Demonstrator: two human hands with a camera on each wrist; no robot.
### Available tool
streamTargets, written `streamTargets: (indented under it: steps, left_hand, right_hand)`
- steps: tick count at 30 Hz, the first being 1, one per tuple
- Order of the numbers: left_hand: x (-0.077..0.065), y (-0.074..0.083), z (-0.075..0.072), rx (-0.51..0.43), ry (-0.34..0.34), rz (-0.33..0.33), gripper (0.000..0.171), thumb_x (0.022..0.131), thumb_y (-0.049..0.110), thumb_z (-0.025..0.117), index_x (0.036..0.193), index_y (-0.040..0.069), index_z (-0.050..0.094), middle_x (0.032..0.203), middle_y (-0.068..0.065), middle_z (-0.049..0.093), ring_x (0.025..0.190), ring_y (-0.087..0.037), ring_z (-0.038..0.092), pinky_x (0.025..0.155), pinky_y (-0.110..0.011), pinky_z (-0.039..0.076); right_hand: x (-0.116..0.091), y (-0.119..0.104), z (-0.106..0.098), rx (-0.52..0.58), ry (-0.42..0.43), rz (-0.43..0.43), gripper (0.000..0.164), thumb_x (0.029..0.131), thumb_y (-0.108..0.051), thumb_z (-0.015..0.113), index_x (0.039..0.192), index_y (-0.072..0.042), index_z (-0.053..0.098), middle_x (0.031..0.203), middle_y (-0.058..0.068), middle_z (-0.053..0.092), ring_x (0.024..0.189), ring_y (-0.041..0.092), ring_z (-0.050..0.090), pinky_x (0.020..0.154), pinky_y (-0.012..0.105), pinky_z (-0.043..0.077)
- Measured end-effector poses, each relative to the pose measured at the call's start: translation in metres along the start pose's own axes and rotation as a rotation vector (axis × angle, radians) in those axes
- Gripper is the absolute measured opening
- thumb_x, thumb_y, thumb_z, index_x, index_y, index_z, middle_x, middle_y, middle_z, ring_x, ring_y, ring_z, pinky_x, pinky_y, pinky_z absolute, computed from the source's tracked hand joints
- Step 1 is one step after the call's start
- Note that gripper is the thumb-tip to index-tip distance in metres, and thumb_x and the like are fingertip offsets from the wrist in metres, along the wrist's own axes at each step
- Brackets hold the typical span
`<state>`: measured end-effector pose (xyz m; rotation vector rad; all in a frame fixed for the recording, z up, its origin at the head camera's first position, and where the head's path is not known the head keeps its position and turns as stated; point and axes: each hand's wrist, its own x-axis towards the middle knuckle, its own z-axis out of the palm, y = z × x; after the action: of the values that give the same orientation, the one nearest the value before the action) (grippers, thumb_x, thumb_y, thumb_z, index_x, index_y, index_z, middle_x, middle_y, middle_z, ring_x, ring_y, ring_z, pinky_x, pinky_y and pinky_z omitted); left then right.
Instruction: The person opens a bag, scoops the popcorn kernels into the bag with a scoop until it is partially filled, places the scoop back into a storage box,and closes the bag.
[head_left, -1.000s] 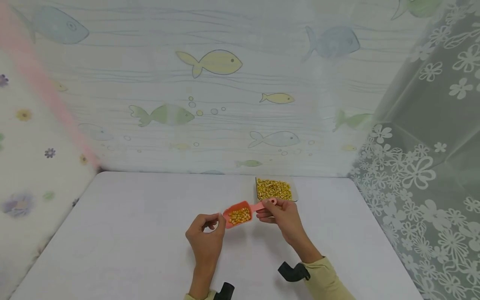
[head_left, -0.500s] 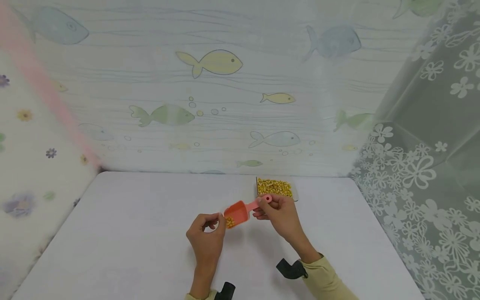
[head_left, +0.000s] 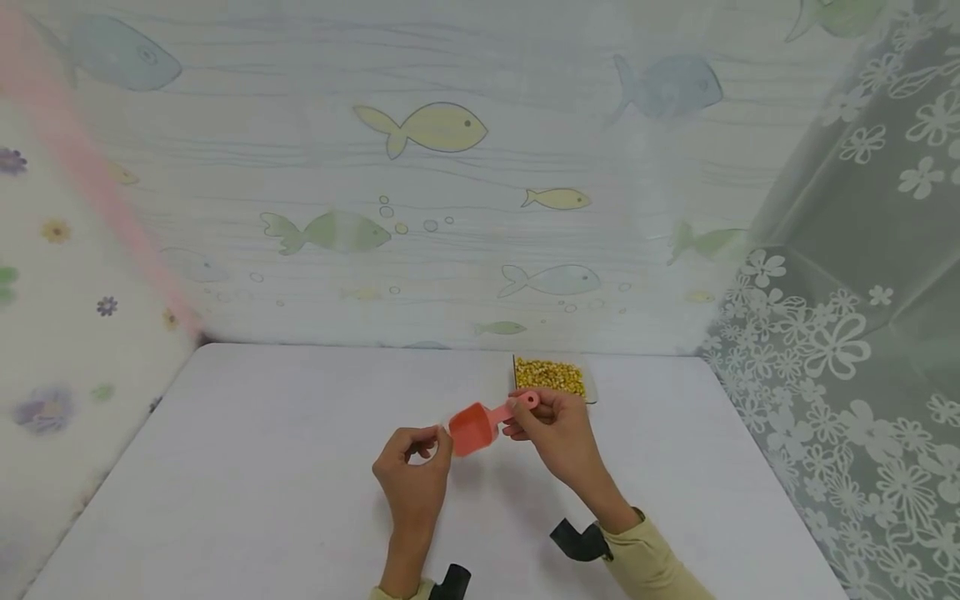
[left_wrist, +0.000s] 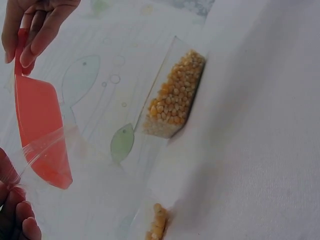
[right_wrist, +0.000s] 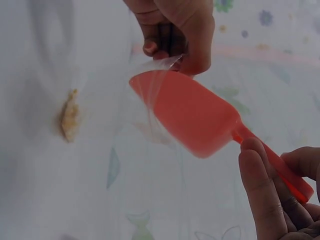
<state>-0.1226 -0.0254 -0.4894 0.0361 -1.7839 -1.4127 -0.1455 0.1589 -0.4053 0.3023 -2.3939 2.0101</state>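
My left hand (head_left: 412, 479) pinches the edge of a clear plastic bag (left_wrist: 95, 185), thumb against fingertips. The bag's film hardly shows in the head view. In my right hand (head_left: 561, 429), an orange-red scoop (head_left: 471, 429) is gripped by its handle between thumb and fingers. The scoop tilts down to the left, its front end inside the bag's mouth in both wrist views. No kernels show in its bowl. Low in the bag lies a small heap of corn kernels (left_wrist: 158, 222), also visible as a blurred yellow clump (right_wrist: 70, 117) in the right wrist view.
Behind the right hand, a clear box (left_wrist: 166, 67) of corn kernels (head_left: 550, 375) stands near the back edge of the white table (head_left: 262, 467). A fish-patterned curtain (head_left: 435, 250) hangs behind. Flowered lace (head_left: 840, 350) borders the right side.
The scoop has tipped further toward the left hand, and the kernels in it slid to its front and out of sight. The right hand shifted slightly left; the left hand stayed put.
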Motion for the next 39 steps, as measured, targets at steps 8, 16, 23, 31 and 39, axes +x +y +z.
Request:
streamTargets:
  steps: [8,16,23,31,39]
  left_hand:
    - [0.000,-0.002,0.000,-0.002,-0.005,-0.035,0.012,0.075,-0.011,0.077,0.081,-0.001,0.073,0.074,-0.004,0.070,0.063,-0.027,0.058,0.055,-0.024,0.049]
    - [0.002,-0.001,-0.001,-0.003,-0.009,-0.043,0.011,0.078,-0.008,0.078,0.084,0.000,0.074,0.076,-0.003,0.070,0.065,-0.026,0.058,0.058,-0.022,0.049]
    - [0.006,-0.002,0.001,-0.003,0.017,-0.017,0.013,0.078,-0.009,0.079,0.084,0.003,0.075,0.077,-0.003,0.071,0.065,-0.021,0.057,0.059,-0.020,0.048]
    - [0.009,-0.006,0.001,0.014,0.020,-0.006,0.013,0.077,-0.010,0.078,0.084,0.000,0.075,0.076,-0.004,0.071,0.066,-0.010,0.054,0.059,-0.019,0.047]
    - [0.011,-0.010,0.001,0.031,0.018,-0.002,0.008,0.077,-0.009,0.076,0.082,-0.004,0.073,0.075,-0.005,0.070,0.065,-0.012,0.053,0.058,-0.020,0.046]
  right_hand:
    - [-0.007,-0.003,0.003,-0.054,0.024,-0.041,0.018,0.095,-0.009,0.071,0.107,0.004,0.072,0.092,0.017,0.075,0.074,0.026,0.075,0.069,0.030,0.062]
    - [-0.010,-0.004,0.008,-0.125,0.071,-0.130,0.015,0.095,-0.009,0.071,0.107,0.000,0.074,0.090,0.010,0.075,0.071,0.015,0.073,0.068,0.026,0.061]
    - [-0.011,-0.004,0.009,-0.137,0.104,-0.212,0.016,0.094,-0.008,0.072,0.108,0.000,0.074,0.092,0.011,0.076,0.073,0.014,0.074,0.067,0.026,0.061]
    - [-0.015,-0.001,0.008,-0.061,0.159,-0.281,0.016,0.094,-0.003,0.071,0.108,0.005,0.073,0.091,0.017,0.075,0.071,0.014,0.075,0.066,0.029,0.062]
    - [-0.016,0.009,0.003,0.009,0.185,-0.296,0.014,0.096,0.000,0.067,0.107,0.007,0.071,0.090,0.020,0.075,0.070,0.018,0.075,0.066,0.033,0.062]
